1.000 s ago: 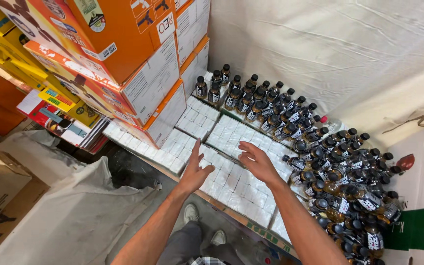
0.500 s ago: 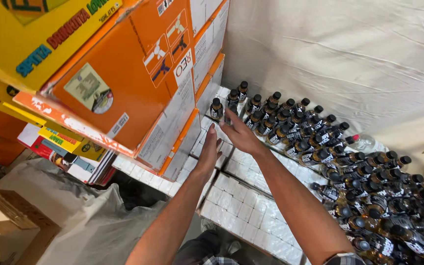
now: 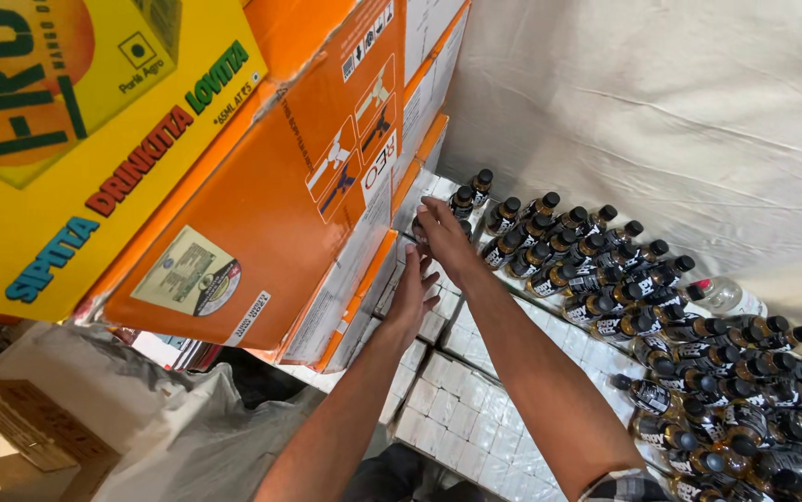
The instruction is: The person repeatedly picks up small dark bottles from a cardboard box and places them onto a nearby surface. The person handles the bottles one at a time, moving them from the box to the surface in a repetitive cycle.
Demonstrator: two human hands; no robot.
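Stacked white trays (image 3: 475,423), dark bottles (image 3: 605,279) (capped), both hands (image 3: 443,232) reaching.

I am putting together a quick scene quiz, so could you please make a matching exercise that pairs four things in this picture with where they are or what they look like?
Things:
1. right hand
2. left hand
3. orange carton
4. dark bottles

Descriptions:
A. stacked at the left, under a yellow carton
B. open, fingers spread over the white packs
C. black-capped, crowded together on the right
D. reaching to the far bottles by the carton stack

Pairs: 1-D, 2-B, 3-A, 4-C
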